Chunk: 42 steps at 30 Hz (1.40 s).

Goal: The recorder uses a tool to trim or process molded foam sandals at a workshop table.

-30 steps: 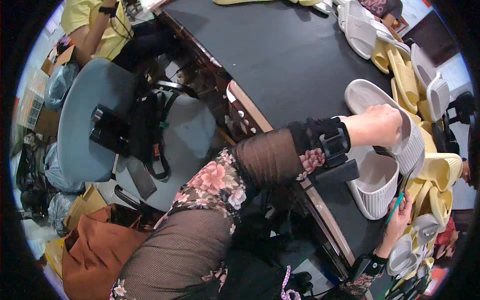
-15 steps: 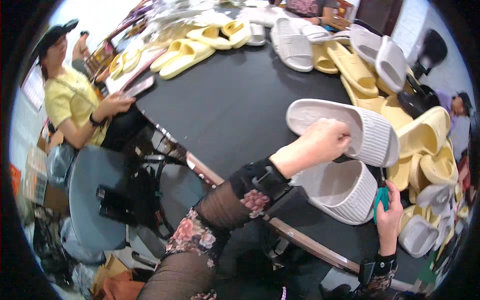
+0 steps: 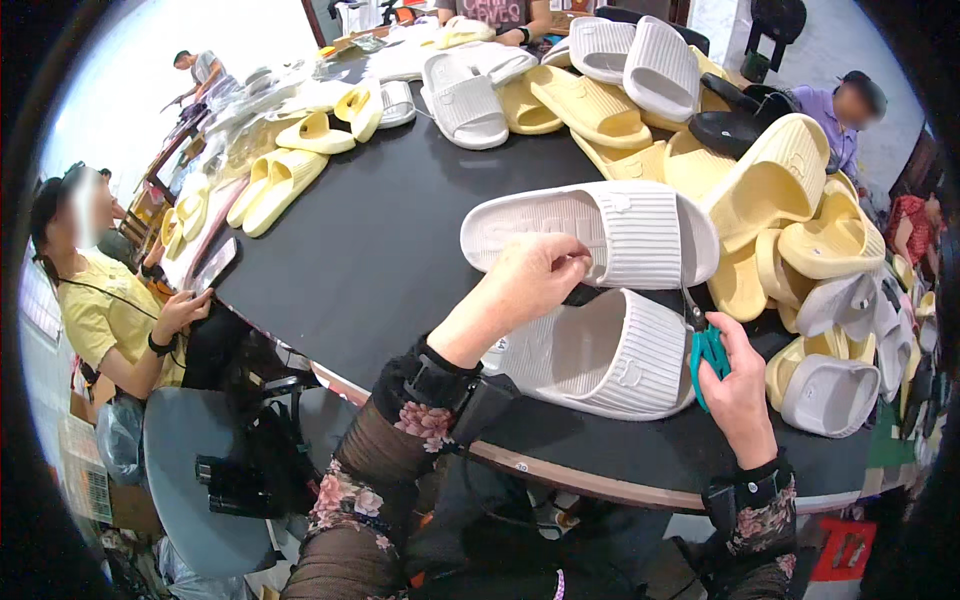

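Note:
Two pale grey ribbed slippers lie side by side in front of me on the black tabletop. My left hand (image 3: 535,285), its fingers pinched together, is over the footbed of the farther slipper (image 3: 655,235) by the inner edge. Whatever is between those fingertips is hidden. My right hand (image 3: 738,385) is wrapped round teal-handled scissors (image 3: 708,362), just right of the nearer slipper (image 3: 600,350). The scissors' short dark metal end points up into the gap near the toes of the two slippers.
Yellow slippers (image 3: 765,185) and grey ones are heaped along the right. More slippers and clear plastic bags (image 3: 235,125) line the far left side of the black table (image 3: 370,240). A person in yellow (image 3: 110,315) holds a phone at the left, behind a grey chair (image 3: 200,480).
My view has turned, so the table and slippers sit farther left in it. The left hand remains over the farther slipper. The scissors' metal end shows more clearly between the slippers now.

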Each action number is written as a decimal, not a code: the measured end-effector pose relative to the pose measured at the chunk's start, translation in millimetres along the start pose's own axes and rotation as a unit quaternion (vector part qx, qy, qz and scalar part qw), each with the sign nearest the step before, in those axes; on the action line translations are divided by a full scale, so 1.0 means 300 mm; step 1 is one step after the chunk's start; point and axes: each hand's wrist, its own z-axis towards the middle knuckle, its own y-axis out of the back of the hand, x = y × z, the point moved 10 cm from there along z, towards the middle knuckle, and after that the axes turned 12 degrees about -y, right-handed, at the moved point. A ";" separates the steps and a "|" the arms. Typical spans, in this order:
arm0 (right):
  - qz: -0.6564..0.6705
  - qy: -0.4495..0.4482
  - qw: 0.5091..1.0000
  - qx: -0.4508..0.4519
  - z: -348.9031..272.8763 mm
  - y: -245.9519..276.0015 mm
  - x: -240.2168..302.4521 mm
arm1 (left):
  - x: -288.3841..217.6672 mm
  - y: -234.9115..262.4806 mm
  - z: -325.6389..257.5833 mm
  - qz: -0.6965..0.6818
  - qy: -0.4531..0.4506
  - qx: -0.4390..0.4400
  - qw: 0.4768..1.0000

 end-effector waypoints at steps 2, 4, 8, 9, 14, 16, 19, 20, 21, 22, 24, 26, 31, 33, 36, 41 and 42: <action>0.018 -0.001 1.000 -0.004 -0.007 0.011 0.013 | 0.000 0.001 -0.001 0.026 -0.017 0.003 1.000; 0.039 0.009 0.999 -0.021 -0.014 0.020 -0.015 | -0.004 -0.014 0.001 0.036 -0.037 0.007 0.999; 0.085 0.013 0.996 -0.005 -0.033 0.016 -0.029 | -0.011 -0.035 0.003 0.023 -0.056 0.004 0.998; 0.110 -0.015 0.994 0.007 -0.030 0.003 -0.049 | -0.002 -0.034 0.001 0.039 -0.060 0.005 0.997; 0.135 -0.019 0.991 0.008 -0.028 -0.003 -0.031 | 0.016 -0.023 -0.002 0.026 -0.034 0.003 0.999; 0.137 -0.029 0.990 0.025 -0.024 -0.010 -0.034 | 0.018 -0.023 0.001 0.027 -0.035 0.003 0.999; 0.093 0.016 0.995 0.011 -0.026 -0.001 -0.016 | 0.022 -0.026 0.005 0.029 -0.034 0.006 0.999; 0.094 0.016 0.995 0.011 -0.026 -0.001 -0.016 | 0.024 -0.028 0.006 0.032 -0.032 0.008 0.999; 0.105 0.007 0.994 0.012 -0.026 -0.002 -0.020 | 0.025 -0.028 0.007 0.033 -0.032 0.008 0.999; 0.115 -0.003 0.993 0.013 -0.026 -0.003 -0.027 | 0.029 -0.030 0.007 0.031 -0.026 0.010 0.999; 0.110 0.001 0.994 0.006 -0.025 -0.001 -0.035 | 0.032 -0.035 0.005 0.029 -0.020 0.011 0.999; 0.107 0.007 0.994 0.000 -0.024 0.000 -0.038 | 0.029 -0.035 0.005 0.035 -0.026 0.008 0.999; 0.081 0.032 0.996 -0.001 -0.029 0.006 -0.012 | 0.038 -0.043 0.004 0.057 -0.018 0.017 0.998; 0.081 0.025 0.996 0.005 -0.027 0.004 -0.006 | 0.046 -0.049 0.004 0.066 -0.018 0.016 0.998; 0.081 0.023 0.996 0.002 -0.027 0.006 -0.013 | 0.046 -0.060 0.004 0.078 -0.024 0.021 0.996; 0.097 0.034 0.995 0.000 -0.027 0.006 -0.018 | 0.043 -0.074 0.001 0.099 -0.049 0.021 0.994; 0.099 0.031 0.995 0.003 -0.025 0.003 -0.016 | 0.046 -0.072 -0.003 0.101 -0.050 0.021 0.993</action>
